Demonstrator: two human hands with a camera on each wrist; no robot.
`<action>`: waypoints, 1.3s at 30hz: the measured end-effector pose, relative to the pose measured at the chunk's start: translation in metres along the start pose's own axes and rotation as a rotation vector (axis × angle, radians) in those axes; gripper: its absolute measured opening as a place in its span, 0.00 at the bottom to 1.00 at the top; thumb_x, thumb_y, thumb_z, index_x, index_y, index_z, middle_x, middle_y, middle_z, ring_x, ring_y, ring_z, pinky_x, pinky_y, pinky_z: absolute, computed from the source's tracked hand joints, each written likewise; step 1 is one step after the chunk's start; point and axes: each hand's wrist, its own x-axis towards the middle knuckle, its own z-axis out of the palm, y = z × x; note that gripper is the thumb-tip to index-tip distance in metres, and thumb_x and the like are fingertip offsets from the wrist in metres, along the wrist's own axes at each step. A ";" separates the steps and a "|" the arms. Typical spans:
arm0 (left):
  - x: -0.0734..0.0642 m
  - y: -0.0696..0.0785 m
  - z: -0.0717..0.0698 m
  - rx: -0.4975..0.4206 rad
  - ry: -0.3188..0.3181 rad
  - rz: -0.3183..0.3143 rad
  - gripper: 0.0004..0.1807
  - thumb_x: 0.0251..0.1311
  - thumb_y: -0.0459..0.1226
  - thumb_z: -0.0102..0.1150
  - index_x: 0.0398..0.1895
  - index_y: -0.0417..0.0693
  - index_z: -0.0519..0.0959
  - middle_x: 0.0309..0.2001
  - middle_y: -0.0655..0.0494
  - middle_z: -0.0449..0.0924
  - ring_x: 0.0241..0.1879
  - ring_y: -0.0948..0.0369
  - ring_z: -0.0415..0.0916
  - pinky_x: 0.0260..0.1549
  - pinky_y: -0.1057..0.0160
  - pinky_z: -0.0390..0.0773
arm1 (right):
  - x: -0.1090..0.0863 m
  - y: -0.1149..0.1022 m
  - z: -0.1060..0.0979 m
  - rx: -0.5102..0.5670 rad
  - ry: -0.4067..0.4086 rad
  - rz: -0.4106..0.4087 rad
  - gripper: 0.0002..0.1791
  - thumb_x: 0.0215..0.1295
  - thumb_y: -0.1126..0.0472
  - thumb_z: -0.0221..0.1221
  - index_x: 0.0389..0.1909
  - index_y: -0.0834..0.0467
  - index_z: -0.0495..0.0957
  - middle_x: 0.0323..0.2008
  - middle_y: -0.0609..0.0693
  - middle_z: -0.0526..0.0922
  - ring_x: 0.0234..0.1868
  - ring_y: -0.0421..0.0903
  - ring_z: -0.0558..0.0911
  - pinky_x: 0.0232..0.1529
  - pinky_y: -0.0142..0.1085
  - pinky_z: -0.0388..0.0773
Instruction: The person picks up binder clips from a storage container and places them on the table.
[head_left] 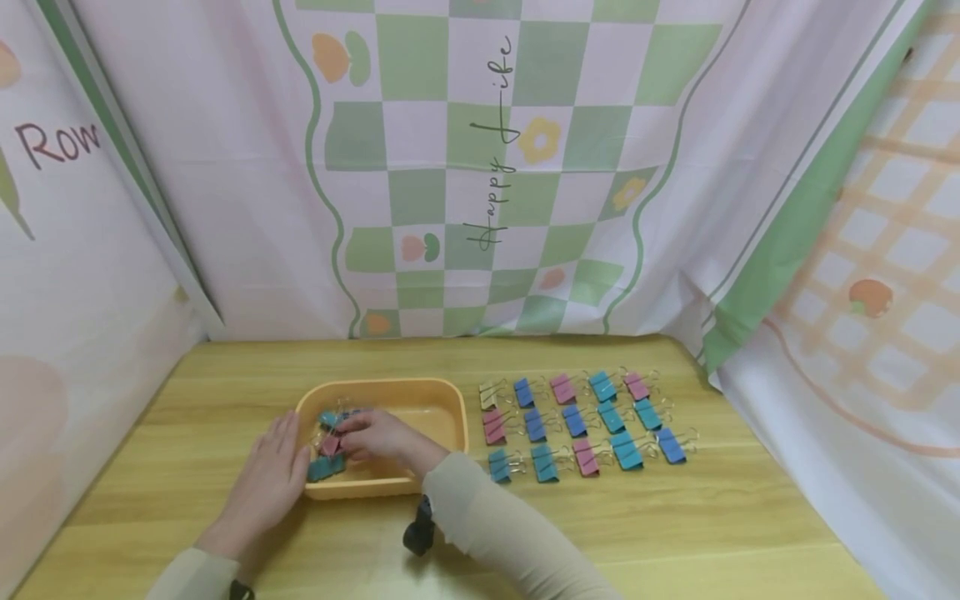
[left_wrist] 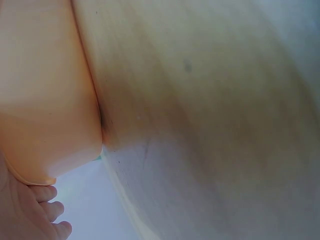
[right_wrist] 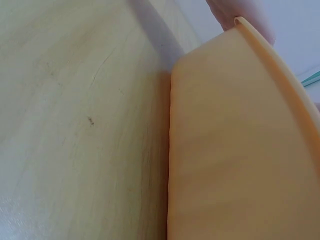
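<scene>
A yellow-orange plastic tray (head_left: pixel 442 400) stands on the table, with several binder clips heaped at its left end. Among them are a teal binder clip (head_left: pixel 327 467) and a pink binder clip (head_left: pixel 330 443). My right hand (head_left: pixel 382 437) reaches into the tray, fingertips at the pink clip; whether they pinch it is unclear. Along the tray's left rim rests my left hand (head_left: pixel 270 471), fingers extended. In the left wrist view, fingertips of my left hand (left_wrist: pixel 30 212) show beside the tray wall (left_wrist: pixel 50 100). The right wrist view shows mainly the tray's outer wall (right_wrist: pixel 225 140).
Right of the tray, several binder clips lie in three rows, among them a yellow clip (head_left: pixel 488 396), a blue clip (head_left: pixel 671 447) and a pink clip (head_left: pixel 587 458). A patterned curtain (head_left: pixel 480 167) hangs behind the wooden table (head_left: pixel 675 533), with more cloth at both sides.
</scene>
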 end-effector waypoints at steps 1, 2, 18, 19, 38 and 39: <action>0.000 0.000 0.000 0.000 0.001 0.000 0.31 0.71 0.42 0.32 0.66 0.24 0.47 0.67 0.29 0.44 0.66 0.38 0.42 0.62 0.42 0.44 | 0.000 0.000 0.000 0.008 0.003 -0.006 0.18 0.59 0.69 0.56 0.51 0.66 0.74 0.36 0.52 0.80 0.35 0.49 0.81 0.39 0.40 0.80; 0.000 0.000 -0.001 0.003 0.002 0.000 0.31 0.71 0.42 0.32 0.66 0.24 0.47 0.67 0.29 0.45 0.66 0.38 0.42 0.62 0.42 0.45 | -0.001 0.000 0.000 0.022 0.005 -0.009 0.18 0.59 0.70 0.56 0.52 0.65 0.73 0.36 0.52 0.79 0.35 0.49 0.81 0.38 0.41 0.80; 0.001 -0.001 0.000 0.015 0.017 0.004 0.31 0.71 0.42 0.32 0.66 0.24 0.49 0.67 0.30 0.47 0.65 0.38 0.44 0.62 0.41 0.46 | 0.000 -0.003 0.003 -0.009 0.008 0.045 0.26 0.60 0.60 0.59 0.60 0.57 0.70 0.30 0.52 0.83 0.30 0.46 0.81 0.34 0.41 0.80; 0.001 -0.001 0.000 0.015 0.016 0.002 0.31 0.71 0.42 0.32 0.66 0.24 0.49 0.67 0.30 0.47 0.65 0.38 0.44 0.62 0.41 0.46 | 0.000 -0.002 0.003 -0.008 0.021 0.046 0.24 0.60 0.62 0.58 0.59 0.58 0.72 0.28 0.52 0.83 0.28 0.46 0.81 0.33 0.41 0.80; 0.000 0.000 0.000 0.011 -0.012 -0.011 0.32 0.71 0.43 0.31 0.67 0.26 0.45 0.68 0.31 0.42 0.66 0.38 0.41 0.62 0.41 0.44 | 0.000 -0.001 -0.008 0.060 0.198 -0.023 0.11 0.62 0.70 0.54 0.44 0.66 0.80 0.27 0.52 0.81 0.20 0.40 0.77 0.24 0.31 0.79; 0.000 0.000 0.000 0.012 -0.012 -0.011 0.32 0.71 0.43 0.31 0.67 0.26 0.45 0.68 0.31 0.42 0.66 0.38 0.41 0.62 0.41 0.44 | 0.000 -0.001 -0.010 0.055 0.192 -0.026 0.12 0.63 0.70 0.54 0.45 0.66 0.79 0.26 0.52 0.81 0.21 0.41 0.78 0.26 0.32 0.79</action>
